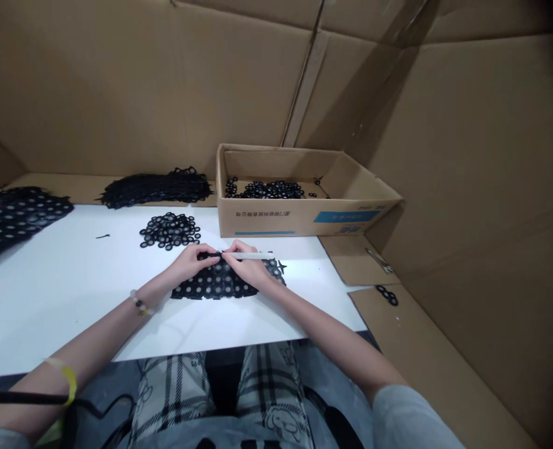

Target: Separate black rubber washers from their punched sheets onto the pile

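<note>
A black sheet with rows of pale round spots (216,285) lies flat on the white tabletop before me. At its far edge my left hand (193,262) has thumb and fingers drawn together on the sheet. My right hand (244,265) is closed on a white pen-like tool (256,255), whose shaft points to the right. The tool's working end is hidden among my fingertips, close to the left fingertips. Just beyond my left hand is a heap of small black rings (170,230).
An open cardboard box (267,219) holding many black rings stands behind my hands. Stacked black sheets (157,189) lie at the back, and more spotted sheets (14,218) at left. Scissors (379,260) and a few rings (387,295) rest on cardboard at right. Cardboard walls surround the table.
</note>
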A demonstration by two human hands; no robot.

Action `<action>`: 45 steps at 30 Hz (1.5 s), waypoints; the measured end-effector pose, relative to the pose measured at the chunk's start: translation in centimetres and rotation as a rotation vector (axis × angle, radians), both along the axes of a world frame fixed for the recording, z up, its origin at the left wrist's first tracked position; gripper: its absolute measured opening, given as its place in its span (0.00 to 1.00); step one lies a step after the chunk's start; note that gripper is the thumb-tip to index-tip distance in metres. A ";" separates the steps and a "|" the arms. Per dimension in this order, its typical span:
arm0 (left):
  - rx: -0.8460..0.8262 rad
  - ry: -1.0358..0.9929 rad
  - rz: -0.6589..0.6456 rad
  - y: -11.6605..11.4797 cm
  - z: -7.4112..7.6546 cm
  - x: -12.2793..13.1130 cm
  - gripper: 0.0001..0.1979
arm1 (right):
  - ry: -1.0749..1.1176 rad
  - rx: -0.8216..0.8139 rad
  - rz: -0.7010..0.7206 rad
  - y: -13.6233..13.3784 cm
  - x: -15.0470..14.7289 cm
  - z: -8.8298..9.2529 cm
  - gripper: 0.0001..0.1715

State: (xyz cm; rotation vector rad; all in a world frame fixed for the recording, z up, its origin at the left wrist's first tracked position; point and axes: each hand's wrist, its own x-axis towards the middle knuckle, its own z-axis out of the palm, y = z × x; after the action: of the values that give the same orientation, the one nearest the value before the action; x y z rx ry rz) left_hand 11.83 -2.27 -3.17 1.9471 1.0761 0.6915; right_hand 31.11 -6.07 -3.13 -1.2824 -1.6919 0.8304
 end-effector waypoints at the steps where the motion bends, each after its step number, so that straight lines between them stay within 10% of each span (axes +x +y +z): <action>1: -0.004 -0.009 -0.009 0.0 0.0 0.0 0.14 | -0.017 0.003 -0.016 -0.1 -0.2 0.0 0.11; 32: 0.067 0.135 -0.056 0.3 -0.8 -0.2 0.14 | 0.056 -0.040 0.044 0.7 0.9 -0.9 0.11; 45: 0.009 0.226 0.161 -0.3 -0.2 0.6 0.14 | 0.076 -0.014 -0.012 0.4 -0.5 -1.6 0.09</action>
State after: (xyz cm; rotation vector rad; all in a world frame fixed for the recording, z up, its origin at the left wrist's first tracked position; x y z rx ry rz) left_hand 12.39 -2.60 -3.39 1.9968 1.3809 0.5717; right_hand 30.63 -5.72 -4.68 -1.2531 -1.6199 0.8746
